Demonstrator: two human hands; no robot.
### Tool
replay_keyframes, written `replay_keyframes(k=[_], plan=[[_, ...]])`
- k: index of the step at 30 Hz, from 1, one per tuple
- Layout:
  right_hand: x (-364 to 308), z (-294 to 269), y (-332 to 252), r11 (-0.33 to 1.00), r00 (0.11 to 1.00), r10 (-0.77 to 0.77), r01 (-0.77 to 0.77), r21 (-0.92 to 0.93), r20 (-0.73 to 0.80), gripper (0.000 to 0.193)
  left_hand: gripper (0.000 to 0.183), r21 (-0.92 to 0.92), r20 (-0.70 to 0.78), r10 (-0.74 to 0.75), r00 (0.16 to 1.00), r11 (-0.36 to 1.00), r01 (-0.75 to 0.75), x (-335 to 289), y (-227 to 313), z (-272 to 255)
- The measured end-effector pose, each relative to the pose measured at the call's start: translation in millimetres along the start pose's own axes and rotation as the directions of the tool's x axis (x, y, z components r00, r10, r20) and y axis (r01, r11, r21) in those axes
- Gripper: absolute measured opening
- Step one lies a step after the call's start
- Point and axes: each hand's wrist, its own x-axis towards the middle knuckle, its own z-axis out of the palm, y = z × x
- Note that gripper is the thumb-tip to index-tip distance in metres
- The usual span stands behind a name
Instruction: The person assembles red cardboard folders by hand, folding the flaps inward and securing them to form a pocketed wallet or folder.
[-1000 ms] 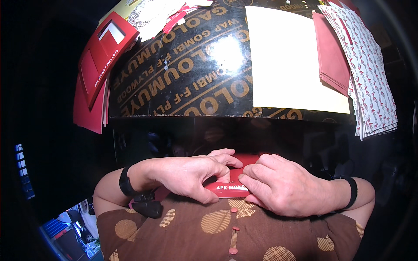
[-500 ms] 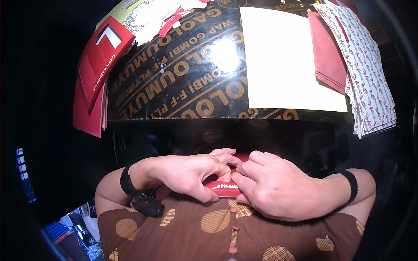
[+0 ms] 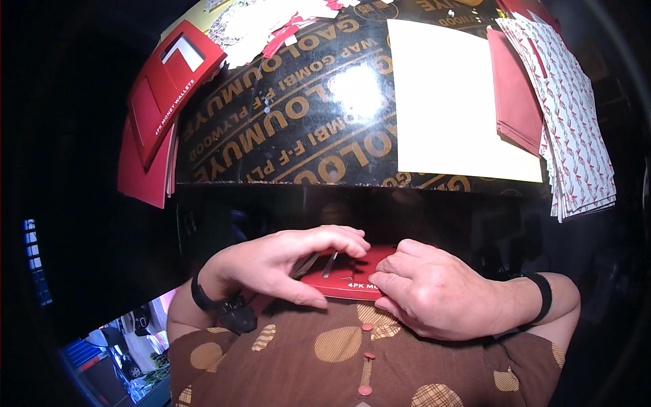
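In front of my body, a flat red cardboard sleeve (image 3: 339, 288) with white printing lies level, with a cut-out window near its left end. My right hand (image 3: 434, 292) grips the sleeve's right part, fingers curled over the top and thumb side at the near edge. Around the left end hovers my left hand (image 3: 288, 261), thumb and fingers spread apart. Whether its hidden fingertips touch the card I cannot tell. Both wrists wear dark bands.
Across the dark printed board (image 3: 312, 152) lie a cream sheet (image 3: 447, 108), red envelopes (image 3: 515, 108) and a stack of patterned white paper (image 3: 576, 129) at right. Another red sleeve (image 3: 163, 95) rests on red cards (image 3: 142, 176) at left. Paper scraps (image 3: 258, 27) lie behind.
My left hand has opened and drawn back from the sleeve, uncovering its left part and window. The sleeve now lies flatter; my right hand keeps its hold.
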Motion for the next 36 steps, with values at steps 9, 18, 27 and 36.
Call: replay_keyframes(k=[9,18,27,36], plan=[[6,-6,2,1.000,1.000,0.016,-0.016,0.002,0.008,0.018,0.043,0.237,-0.144,0.385,0.912,0.908,-0.346,-19,-35,11],[9,-2,1,0.990,0.995,-0.017,0.002,-0.143,-0.103,0.014,0.035,0.247,-0.186,0.395,0.900,0.905,-0.346,-13,-32,4],[-4,-16,7,0.962,0.989,-0.029,-0.011,-0.272,-0.143,0.011,0.030,0.263,-0.246,0.393,0.886,0.907,-0.329,-3,-25,1],[-58,-36,22,0.977,0.943,0.113,-0.164,-0.140,-0.312,0.017,0.029,0.221,-0.333,0.393,0.857,0.916,-0.334,-3,-30,2]])
